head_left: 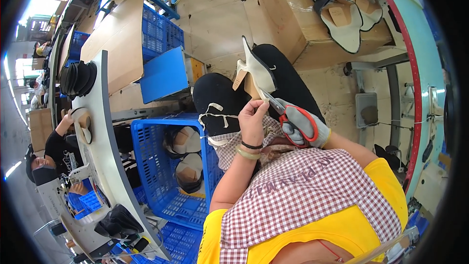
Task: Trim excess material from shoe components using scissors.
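Observation:
A cream shoe upper (262, 72) with a dark edge lies across my knees, its tan insole-like lining partly showing. With thumb and fingertips my left hand (252, 123) pinches its near edge. My right hand (318, 118), in a grey-and-white glove, is closed round the red-handled scissors (311, 126). Their blades point up and left, right beside my left fingertips at the upper's edge. Whether the blades are touching the material I cannot tell. Thin pale trimmings (215, 115) are strewn over my left thigh.
Left of me, a blue crate (138, 159) holds several uppers (188, 168). A cardboard box (312, 27) at the far right carries more uppers (342, 27). Across a grey-edged table (105, 132), a co-worker (63, 151) handles another upper near a sewing machine. A red-edged bench (415, 68) stands right.

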Motion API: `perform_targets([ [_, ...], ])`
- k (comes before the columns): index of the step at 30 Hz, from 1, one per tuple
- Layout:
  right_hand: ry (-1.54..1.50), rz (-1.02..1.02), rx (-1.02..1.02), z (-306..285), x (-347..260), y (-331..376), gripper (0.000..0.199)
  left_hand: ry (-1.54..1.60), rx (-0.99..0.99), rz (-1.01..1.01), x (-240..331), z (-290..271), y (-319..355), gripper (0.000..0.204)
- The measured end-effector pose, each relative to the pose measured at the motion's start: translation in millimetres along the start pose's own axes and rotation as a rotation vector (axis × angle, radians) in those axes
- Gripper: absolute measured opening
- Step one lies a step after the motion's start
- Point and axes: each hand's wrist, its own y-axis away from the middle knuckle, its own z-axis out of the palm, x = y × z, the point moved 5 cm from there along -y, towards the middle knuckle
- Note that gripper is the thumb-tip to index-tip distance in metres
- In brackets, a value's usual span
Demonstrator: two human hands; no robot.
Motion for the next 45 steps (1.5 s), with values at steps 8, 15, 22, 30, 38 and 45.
perform_targets([
  [8,-0.04,-0.11,0.104,-0.6,17.8,-12.8,0.054,0.075,-0.066,-0.099,-7.1,5.4,-4.6,0.001],
  [15,-0.068,-0.131,0.145,6.3,16.9,-14.3,0.055,0.017,-0.171,-0.06,-11.1,-1.0,-7.9,0.004],
  [22,-0.081,-0.166,0.115,11.6,5.5,-20.6,0.055,0.037,-0.197,-0.085,-12.4,0.1,-4.5,0.004],
  [30,-0.096,-0.192,0.145,4.7,-2.0,-26.9,0.05,-0.094,-0.293,-0.074,-9.1,-7.8,4.3,0.006],
  [38,0.098,-0.071,0.177,-11.4,0.6,-8.5,0.056,-0.292,-0.382,-0.214,-12.9,-32.6,25.4,0.008],
  [45,0.188,0.017,0.196,-11.2,4.6,8.1,0.057,-0.42,-0.469,-0.174,-4.1,-35.9,50.3,0.005],
])
